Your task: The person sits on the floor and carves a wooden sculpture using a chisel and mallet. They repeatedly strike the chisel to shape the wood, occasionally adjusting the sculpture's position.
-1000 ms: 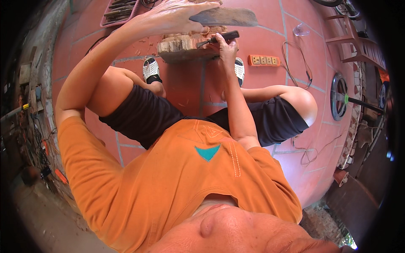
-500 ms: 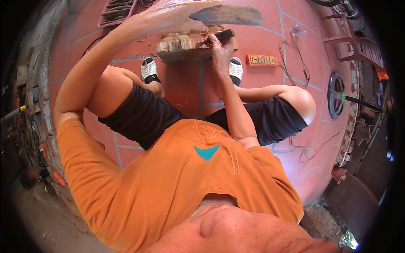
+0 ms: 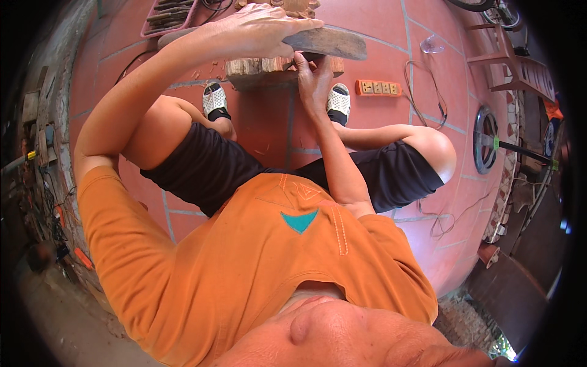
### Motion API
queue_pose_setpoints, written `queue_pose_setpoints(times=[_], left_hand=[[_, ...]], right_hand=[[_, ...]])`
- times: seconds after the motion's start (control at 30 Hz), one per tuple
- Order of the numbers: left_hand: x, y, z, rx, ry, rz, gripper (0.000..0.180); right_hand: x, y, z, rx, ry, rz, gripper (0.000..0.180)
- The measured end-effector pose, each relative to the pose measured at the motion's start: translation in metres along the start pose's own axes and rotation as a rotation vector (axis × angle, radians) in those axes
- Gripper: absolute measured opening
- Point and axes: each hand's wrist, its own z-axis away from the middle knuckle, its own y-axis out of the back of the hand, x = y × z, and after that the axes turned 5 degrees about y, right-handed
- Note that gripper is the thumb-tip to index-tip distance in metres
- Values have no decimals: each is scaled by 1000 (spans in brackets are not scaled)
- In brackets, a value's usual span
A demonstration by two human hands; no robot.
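- Has both knees apart above a red tiled floor, with both hands close together near twelve o'clock of the view
- Grips in the left hand, a shade before twelve, a flat wooden paddle, jutting toward three o'clock from between thumb and forefinger
- Holds the left forefinger straight out by the upper edge of the paddle, thumb by the lower; cannot tell how far round it to place the other left fingers
- Pinches in the right hand, just under the paddle at twelve, a dark chisel between raised thumb and forefinger
- Can see only a short strip of the chisel, set right at those fingertips and partly behind the paddle; cannot tell whether touching the paddle or apart
- Has a rough wooden block at nine o'clock from the right fingers and at six from the left hand, running on behind the right fingertips
- Shows farther off a pink basket of long dark pieces at eleven, an orange power strip at half past one, a reddish chair at two
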Motion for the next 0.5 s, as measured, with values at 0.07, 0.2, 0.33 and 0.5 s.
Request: queue_pose_setpoints(times=[0.07,0.2,0.33,0.5], left_hand=[[13,13,2,-68,85,-2,73],[11,4,1,126,-15,164,73],[-6,-33,-9,103,96,38,70],[-12,-30,-17,-41,277,-232,70]], right_hand=[[4,2,0,3,4,-31,24],[6,6,-3,12,-43,-42,26],[0,3,-2,19,-36,-83,26],[27,8,-5,-1,-76,-64,25]])
